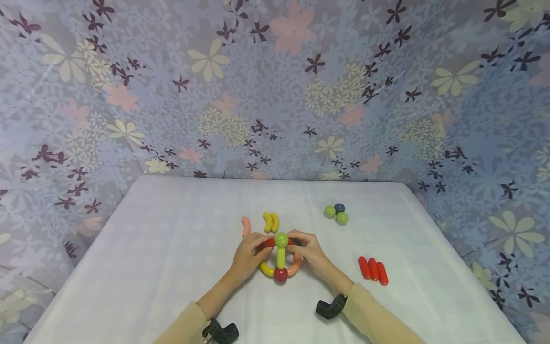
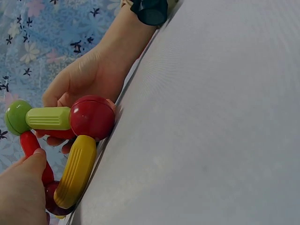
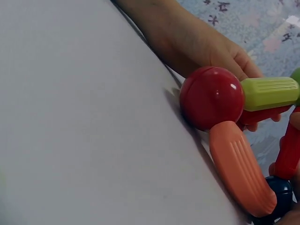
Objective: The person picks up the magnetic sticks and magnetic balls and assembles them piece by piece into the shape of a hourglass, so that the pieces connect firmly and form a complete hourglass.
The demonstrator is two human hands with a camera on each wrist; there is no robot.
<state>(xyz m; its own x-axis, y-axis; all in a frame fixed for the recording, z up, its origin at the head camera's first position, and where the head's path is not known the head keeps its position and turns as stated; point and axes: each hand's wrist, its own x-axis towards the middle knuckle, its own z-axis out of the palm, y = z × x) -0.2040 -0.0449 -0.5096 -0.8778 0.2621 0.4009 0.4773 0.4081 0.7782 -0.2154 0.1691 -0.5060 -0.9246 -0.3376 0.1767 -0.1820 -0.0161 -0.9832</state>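
Observation:
Both hands hold a built frame of colored rods and balls at the table's middle. My left hand (image 1: 248,253) pinches a red rod (image 2: 30,143) on the left side, its thumb lying on it. On the other side my right hand (image 1: 312,251) grips a second red rod (image 3: 288,150). Both rods meet a green ball (image 1: 281,239) on top. A light green rod (image 1: 280,258) joins that ball to a red ball (image 1: 280,274). From the red ball, a yellow curved rod (image 2: 77,171) reaches a dark red ball (image 2: 56,199), and an orange curved rod (image 3: 239,168) reaches a dark blue ball (image 3: 281,194).
Behind the hands lie an orange curved rod (image 1: 246,226) and two yellow curved rods (image 1: 271,222). Two green balls (image 1: 342,218) and a blue ball (image 1: 339,208) sit at the back right. Several red rods (image 1: 373,270) lie right on the white-covered table (image 1: 172,229).

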